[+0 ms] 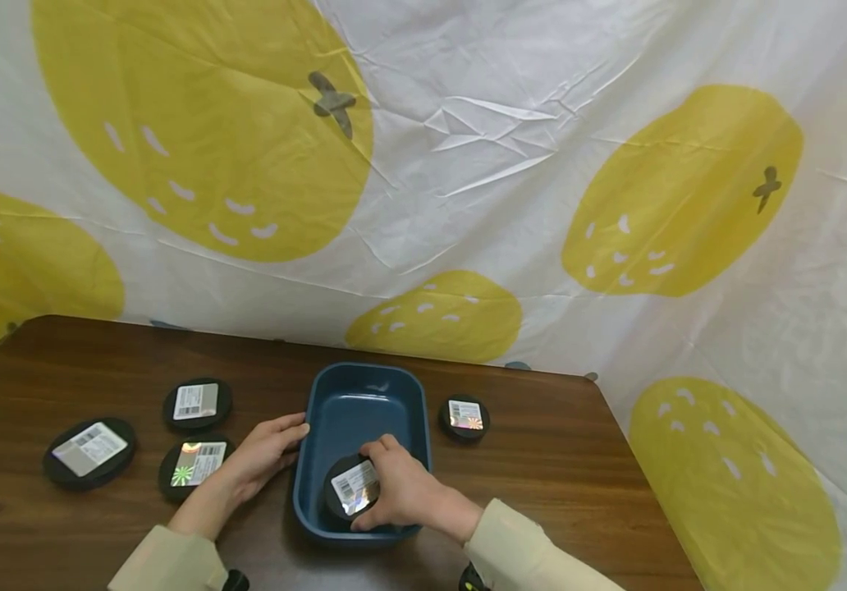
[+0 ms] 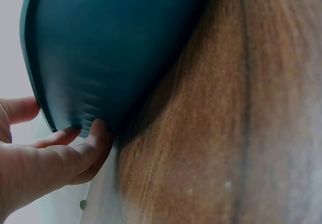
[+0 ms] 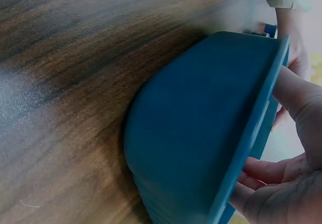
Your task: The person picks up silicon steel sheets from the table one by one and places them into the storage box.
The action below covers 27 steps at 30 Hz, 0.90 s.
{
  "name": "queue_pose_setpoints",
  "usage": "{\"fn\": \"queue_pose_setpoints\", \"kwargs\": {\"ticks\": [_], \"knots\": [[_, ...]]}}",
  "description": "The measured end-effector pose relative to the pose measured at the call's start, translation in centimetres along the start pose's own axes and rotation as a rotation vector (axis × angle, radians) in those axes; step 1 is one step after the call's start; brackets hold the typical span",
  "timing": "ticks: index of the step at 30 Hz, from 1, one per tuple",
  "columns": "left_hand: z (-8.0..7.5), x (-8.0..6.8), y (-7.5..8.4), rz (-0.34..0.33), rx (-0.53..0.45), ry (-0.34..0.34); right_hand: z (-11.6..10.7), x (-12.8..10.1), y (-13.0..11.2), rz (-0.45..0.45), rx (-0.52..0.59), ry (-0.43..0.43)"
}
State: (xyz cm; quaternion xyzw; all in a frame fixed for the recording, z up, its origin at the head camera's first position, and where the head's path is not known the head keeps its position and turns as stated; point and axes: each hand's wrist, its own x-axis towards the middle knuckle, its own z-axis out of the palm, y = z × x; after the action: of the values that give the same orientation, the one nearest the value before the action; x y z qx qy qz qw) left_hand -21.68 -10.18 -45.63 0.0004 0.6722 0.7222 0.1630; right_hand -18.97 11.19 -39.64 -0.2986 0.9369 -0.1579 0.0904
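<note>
A dark blue rectangular tray (image 1: pixel 364 390) stands on the brown wooden table (image 1: pixel 579 460). My right hand (image 1: pixel 401 492) reaches over the tray's near rim and grips a black round disc (image 1: pixel 350 486) with a white barcode label, holding it inside the tray at the near end. My left hand (image 1: pixel 264 453) rests against the tray's left outer wall (image 2: pixel 100 68), its fingertips (image 2: pixel 95 133) touching the rim with fairly straight fingers. In the right wrist view the tray's outer wall (image 3: pixel 201 128) fills the frame and my fingers (image 3: pixel 297 103) curl over its rim.
Three more black labelled discs lie left of the tray: one far left (image 1: pixel 89 451), one behind (image 1: pixel 197 403), one next to my left wrist (image 1: pixel 194 466). Another disc (image 1: pixel 464 417) lies right of the tray. A white cloth with yellow fruit prints (image 1: pixel 468 164) hangs behind the table.
</note>
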Motion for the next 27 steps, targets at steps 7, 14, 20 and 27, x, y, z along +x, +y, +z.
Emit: {"fn": "queue_pose_setpoints", "kwargs": {"ticks": [7, 14, 20, 27], "knots": [[0.08, -0.05, 0.22, -0.003, 0.008, -0.005, 0.36, 0.03, 0.15, -0.014, -0.004, 0.009], [0.10, -0.03, 0.18, 0.002, -0.012, -0.005, 0.60, 0.15, 0.31, -0.022, -0.010, 0.013], [0.04, 0.05, 0.24, 0.001, -0.002, -0.003, 0.71, 0.18, 0.45, -0.029, 0.001, 0.016], [0.09, -0.02, 0.07, -0.004, -0.004, -0.003, 0.71, 0.02, 0.40, -0.036, 0.004, 0.003]]}}
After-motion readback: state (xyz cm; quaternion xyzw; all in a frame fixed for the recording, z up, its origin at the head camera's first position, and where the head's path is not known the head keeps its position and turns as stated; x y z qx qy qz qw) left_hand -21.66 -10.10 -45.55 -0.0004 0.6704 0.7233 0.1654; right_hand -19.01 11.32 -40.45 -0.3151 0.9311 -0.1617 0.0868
